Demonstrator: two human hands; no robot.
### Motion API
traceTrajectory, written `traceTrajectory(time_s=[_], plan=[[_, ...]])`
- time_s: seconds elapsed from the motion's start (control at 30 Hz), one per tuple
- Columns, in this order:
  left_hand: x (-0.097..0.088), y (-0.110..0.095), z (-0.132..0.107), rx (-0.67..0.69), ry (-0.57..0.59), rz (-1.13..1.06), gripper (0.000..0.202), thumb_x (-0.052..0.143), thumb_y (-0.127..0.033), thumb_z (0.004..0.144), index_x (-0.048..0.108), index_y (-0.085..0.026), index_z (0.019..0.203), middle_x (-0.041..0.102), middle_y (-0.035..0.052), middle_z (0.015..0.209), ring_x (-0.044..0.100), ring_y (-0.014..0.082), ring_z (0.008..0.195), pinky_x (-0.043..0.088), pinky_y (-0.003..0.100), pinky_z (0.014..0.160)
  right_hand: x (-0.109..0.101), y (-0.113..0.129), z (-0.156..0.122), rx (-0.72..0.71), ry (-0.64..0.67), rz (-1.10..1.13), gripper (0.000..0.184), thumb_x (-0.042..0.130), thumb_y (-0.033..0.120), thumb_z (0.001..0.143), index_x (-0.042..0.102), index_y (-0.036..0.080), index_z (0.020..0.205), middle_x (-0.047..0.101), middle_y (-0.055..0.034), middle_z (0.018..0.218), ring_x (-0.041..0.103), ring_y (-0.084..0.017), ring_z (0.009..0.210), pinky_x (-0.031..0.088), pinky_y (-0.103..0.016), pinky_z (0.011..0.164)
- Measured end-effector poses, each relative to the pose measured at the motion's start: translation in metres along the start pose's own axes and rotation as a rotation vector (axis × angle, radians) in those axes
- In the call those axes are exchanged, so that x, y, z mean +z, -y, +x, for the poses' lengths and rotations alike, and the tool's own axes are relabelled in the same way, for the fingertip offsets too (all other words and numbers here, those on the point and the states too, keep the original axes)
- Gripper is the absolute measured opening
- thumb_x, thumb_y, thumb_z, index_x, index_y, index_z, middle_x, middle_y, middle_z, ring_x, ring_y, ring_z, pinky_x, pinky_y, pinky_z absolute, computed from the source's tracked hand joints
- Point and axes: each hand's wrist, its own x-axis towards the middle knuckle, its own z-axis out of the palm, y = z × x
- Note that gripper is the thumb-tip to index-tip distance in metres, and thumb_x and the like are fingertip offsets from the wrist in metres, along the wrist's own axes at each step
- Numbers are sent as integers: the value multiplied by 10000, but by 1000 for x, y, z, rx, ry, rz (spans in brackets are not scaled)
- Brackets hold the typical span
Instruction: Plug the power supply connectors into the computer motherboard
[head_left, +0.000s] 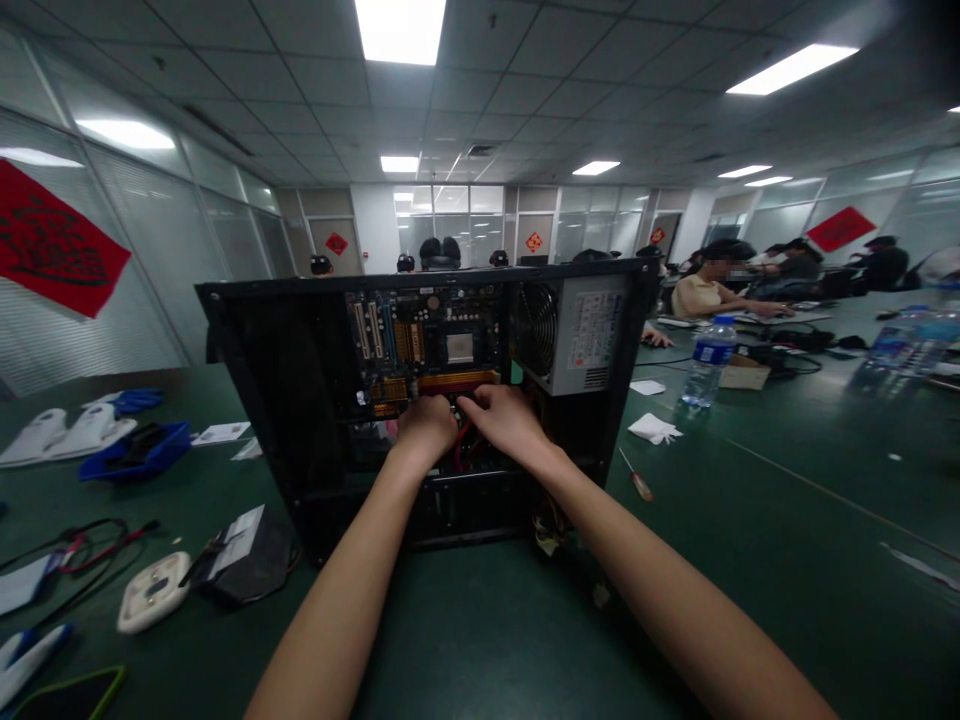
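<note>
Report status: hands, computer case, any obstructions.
Left hand and right hand inside open computer case, red wires between; grip unclear. Case on table. Screwdriver right of case, not blocking.

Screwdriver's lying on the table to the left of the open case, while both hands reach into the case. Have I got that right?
Not quite: the screwdriver lies to the right of the open case, as the head view shows. It is on the table, and the left hand and right hand do both reach into the case.
</note>
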Motion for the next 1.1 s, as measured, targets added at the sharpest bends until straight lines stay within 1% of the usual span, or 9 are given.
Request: traceTrajectory(time_s=[0.17,0.27,0.33,0.47,0.57,0.63,0.7,0.87,1.1], plan=[[2,2,-3,-9,7,22,355,472,-258,902,741,-109,1079,731,238,1094,712,343,1040,557,359,794,8,-3,-3,-15,150,9,235,619,311,916,553,176,735,671,-52,750,593,-168,700,305,-260,600],[6,6,-2,-4,-1,2,345,488,-273,892,740,-126,1077,733,215,1114,706,329,1059,551,344,811,18,-10,-1,5,243,104,138,559,242,954,558,164,841,687,-80,889,627,-187,837,379,-252,689],[8,8,-1,-13,-15,-28,361,477,-308,904,734,-135,1090,729,208,1136,703,328,1065,548,351,824,23,-12,1,71,262,203,126,528,213,968,557,163,856,682,-77,905,631,-189,855,410,-256,711],[11,15,-1,-37,-11,-80,396,446,-354,916,726,-143,1099,723,216,1142,697,354,1066,541,402,829,24,-2,3,389,326,548,131,479,183,996,549,170,886,645,-17,762,627,-147,657,432,-238,603],[11,18,-1,-45,-5,-133,390,440,-381,915,739,-162,1036,734,206,1113,701,357,1042,533,406,812,18,9,4,683,343,827,175,478,246,1025,540,173,878,620,5,703,608,-117,565,443,-226,552],[10,20,-2,-35,2,-172,376,451,-401,912,750,-178,965,748,188,1073,709,342,1008,526,387,795,15,14,4,840,324,916,217,479,282,1035,532,174,855,605,17,691,595,-101,546,456,-225,552],[11,20,-2,-19,16,-197,356,464,-393,908,754,-187,912,756,173,1042,714,322,977,516,364,772,14,16,5,933,315,922,246,450,280,1046,514,175,834,584,28,672,577,-92,527,460,-227,554],[13,21,-1,4,46,-200,335,473,-355,910,757,-178,938,755,170,1042,710,289,953,496,332,749,23,21,8,1006,341,881,270,369,207,1046,505,178,815,560,19,614,573,-122,508,468,-250,540],[15,23,1,39,54,-193,308,492,-327,911,762,-187,958,760,155,1025,704,280,971,485,311,754,28,27,12,999,296,888,285,401,208,1032,491,186,762,506,39,533,488,-109,438,426,-222,476]])
